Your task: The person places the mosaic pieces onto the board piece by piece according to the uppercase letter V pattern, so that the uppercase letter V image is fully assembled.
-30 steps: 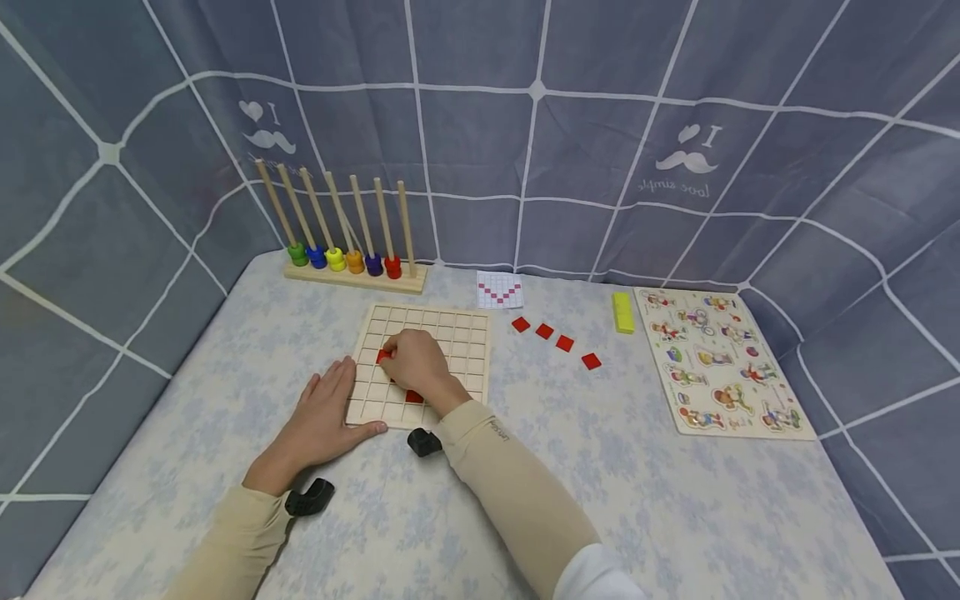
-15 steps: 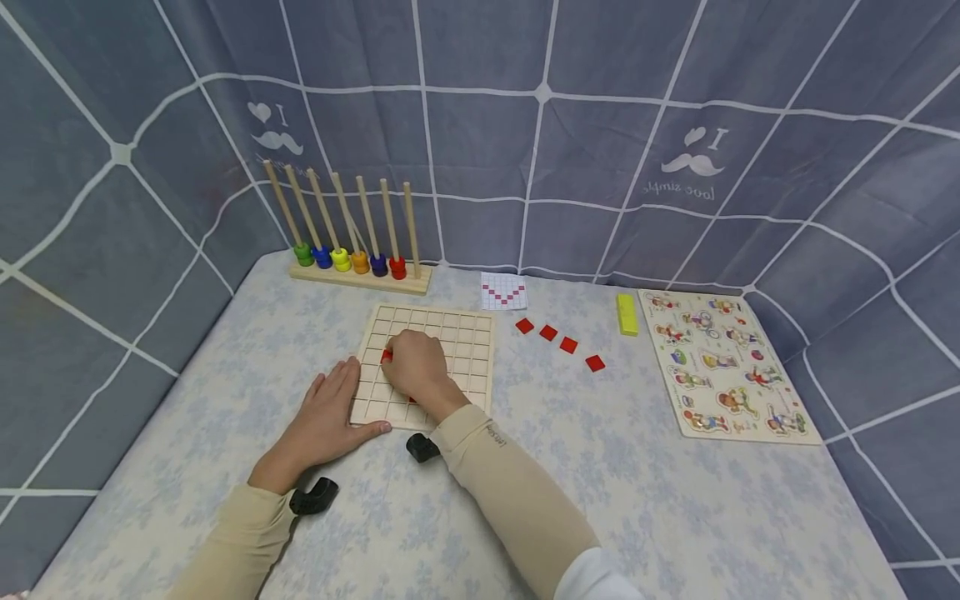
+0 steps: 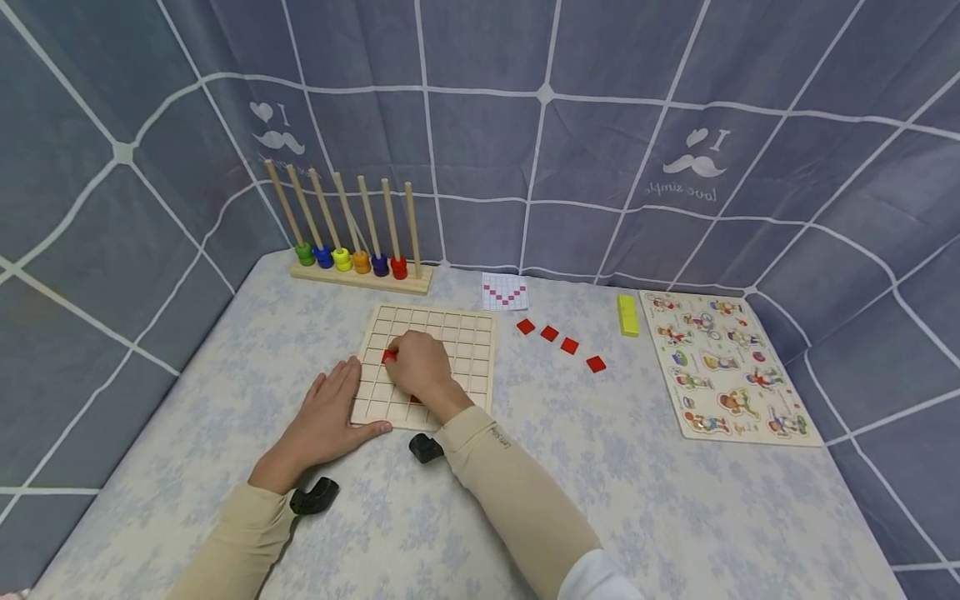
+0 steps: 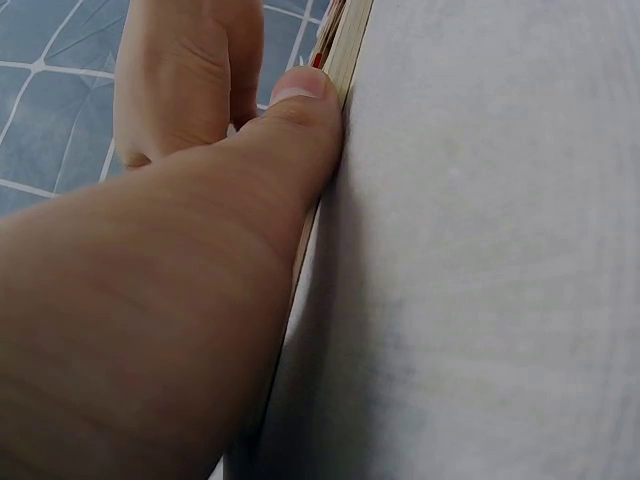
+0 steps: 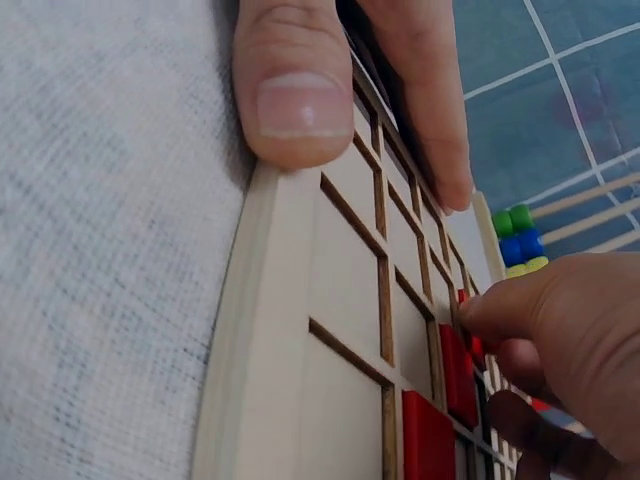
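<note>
Right fingers (image 5: 508, 307) pinch a red tile (image 3: 389, 355), apparently seating it on the board (image 3: 472, 347) below, needing alignment; left fingers (image 3: 345, 382) extended.

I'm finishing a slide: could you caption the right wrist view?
Right hand pinching a red tile on a gridded wooden board, the left hand touching the board's edge.

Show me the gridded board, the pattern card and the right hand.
Gridded board (image 3: 474, 343), head view: bare squares on its right side.
Pattern card (image 3: 506, 292), head view: middle of its printed face.
Right hand (image 3: 422, 365), head view: back of the hand.
</note>
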`<action>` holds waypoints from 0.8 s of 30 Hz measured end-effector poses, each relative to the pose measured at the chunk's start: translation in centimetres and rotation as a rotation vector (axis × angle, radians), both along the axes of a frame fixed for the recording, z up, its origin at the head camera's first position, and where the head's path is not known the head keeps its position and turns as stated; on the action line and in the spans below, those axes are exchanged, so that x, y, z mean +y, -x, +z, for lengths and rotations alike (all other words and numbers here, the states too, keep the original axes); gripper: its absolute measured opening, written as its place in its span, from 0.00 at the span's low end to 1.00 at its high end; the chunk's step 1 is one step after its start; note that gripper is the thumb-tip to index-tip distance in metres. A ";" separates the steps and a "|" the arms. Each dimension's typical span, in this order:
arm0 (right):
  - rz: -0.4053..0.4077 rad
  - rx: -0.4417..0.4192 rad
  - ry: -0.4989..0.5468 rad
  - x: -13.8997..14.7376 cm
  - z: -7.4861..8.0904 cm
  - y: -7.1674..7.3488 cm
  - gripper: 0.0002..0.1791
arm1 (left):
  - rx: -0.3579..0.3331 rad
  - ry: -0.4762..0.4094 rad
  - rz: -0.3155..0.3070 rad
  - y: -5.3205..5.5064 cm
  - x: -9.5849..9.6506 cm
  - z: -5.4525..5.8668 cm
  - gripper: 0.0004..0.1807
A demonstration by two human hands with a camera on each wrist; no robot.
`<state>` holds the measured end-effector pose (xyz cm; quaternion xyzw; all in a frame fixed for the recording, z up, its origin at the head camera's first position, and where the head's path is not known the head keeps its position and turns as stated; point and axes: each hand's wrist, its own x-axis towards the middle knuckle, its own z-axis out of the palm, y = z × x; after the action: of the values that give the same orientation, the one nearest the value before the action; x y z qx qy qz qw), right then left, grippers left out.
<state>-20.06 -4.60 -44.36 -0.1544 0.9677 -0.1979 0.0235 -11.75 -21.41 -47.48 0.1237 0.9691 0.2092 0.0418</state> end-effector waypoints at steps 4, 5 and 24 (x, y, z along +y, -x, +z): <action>0.014 -0.017 0.061 0.1 0.0 0.0 0.16 | 0.010 -0.003 -0.005 0.1 -0.1 -0.1 0.65; 0.026 -0.012 0.070 0.2 -0.1 0.1 0.18 | 0.012 -0.001 -0.006 0.1 -0.1 -0.1 0.65; -0.262 0.164 0.394 24.4 -2.3 -0.7 0.32 | -0.016 -0.012 0.018 0.0 0.2 -0.2 0.66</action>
<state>-19.31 19.85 -46.68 -0.0446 0.9209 -0.3709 -0.1114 -11.72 -21.21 -47.68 0.1134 0.9686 0.2162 0.0467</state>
